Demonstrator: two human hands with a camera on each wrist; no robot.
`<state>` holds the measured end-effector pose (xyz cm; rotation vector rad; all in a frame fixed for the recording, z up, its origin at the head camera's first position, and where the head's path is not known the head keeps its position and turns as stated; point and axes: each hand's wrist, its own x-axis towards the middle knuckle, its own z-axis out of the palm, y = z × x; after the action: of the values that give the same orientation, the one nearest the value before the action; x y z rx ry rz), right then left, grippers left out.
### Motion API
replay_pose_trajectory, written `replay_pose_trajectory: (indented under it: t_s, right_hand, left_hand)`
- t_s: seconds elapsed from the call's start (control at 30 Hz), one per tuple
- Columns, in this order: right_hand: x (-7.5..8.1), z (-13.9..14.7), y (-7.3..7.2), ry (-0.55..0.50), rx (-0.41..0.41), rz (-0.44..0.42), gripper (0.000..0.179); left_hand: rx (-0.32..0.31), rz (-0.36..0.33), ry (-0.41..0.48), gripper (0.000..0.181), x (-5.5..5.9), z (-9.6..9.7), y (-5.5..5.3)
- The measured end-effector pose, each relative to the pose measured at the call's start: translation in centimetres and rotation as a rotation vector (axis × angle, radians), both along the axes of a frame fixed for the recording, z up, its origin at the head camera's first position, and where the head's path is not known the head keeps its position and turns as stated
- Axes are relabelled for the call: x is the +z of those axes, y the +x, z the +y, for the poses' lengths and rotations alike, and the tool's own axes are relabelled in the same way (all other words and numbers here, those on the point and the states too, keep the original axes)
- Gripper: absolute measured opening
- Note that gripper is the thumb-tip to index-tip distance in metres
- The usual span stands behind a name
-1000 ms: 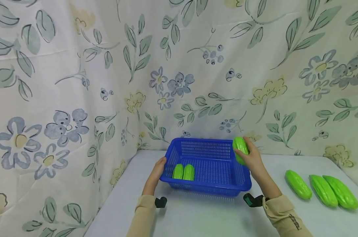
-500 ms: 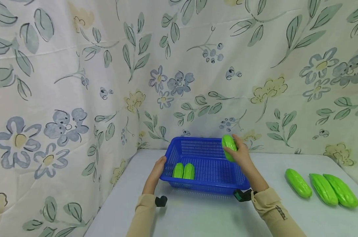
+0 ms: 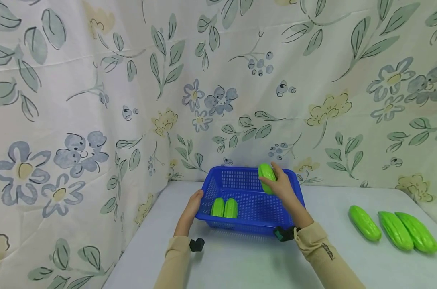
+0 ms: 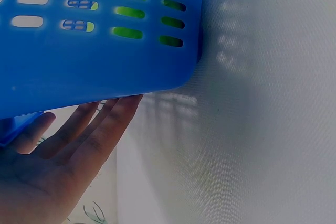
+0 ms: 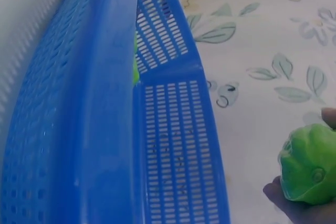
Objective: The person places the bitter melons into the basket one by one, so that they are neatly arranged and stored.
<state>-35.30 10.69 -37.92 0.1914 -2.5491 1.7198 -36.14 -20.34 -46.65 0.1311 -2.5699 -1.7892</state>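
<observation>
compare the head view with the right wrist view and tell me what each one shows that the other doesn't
Only the head view: three loose green vegetables on the table beside the blue basket, and the tan sleeves.

Only the right wrist view: the small round mark on the held vegetable's near end.

Both: the basket, the right hand holding a green vegetable, and the patterned cloth.

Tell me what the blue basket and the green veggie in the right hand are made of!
The blue basket looks like plastic: smooth, slightly shiny, with moulded slots. The green veggie in the right hand is glossy and lumpy; its bright, even colour hints at plastic or painted foam, but I can't be sure.
</observation>
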Motion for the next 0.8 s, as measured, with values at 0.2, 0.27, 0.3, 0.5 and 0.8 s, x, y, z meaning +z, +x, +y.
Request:
replay_pose_trajectory:
  t_s: [0.2, 0.27, 0.3, 0.5, 0.8]
  right_hand:
    - [-0.1, -1.2, -0.3, 0.012, 0.021, 0.001, 0.080]
    - [-0.2, -1.6, -0.4, 0.013, 0.026, -0.009, 0.080]
    - [-0.2, -1.8, -0.4, 0.020, 0.026, -0.011, 0.080]
    - [-0.2, -2.8, -0.7, 0.038, 0.052, -0.014, 0.078]
    - [-0.2, -4.2, -1.5, 0.023, 0.070, -0.064, 0.079]
  left_hand:
    - [0.002, 0.001, 0.003, 0.056, 0.1, 0.0, 0.2]
    - [0.003, 0.000, 0.002, 0.056, 0.1, 0.1, 0.2]
    - [0.003, 0.000, 0.001, 0.056, 0.2, 0.1, 0.2]
    - [0.010, 0.000, 0.010, 0.055, 0.3, 0.1, 0.2]
    - [0.017, -0.009, 0.014, 0.056, 0.4, 0.2, 0.2]
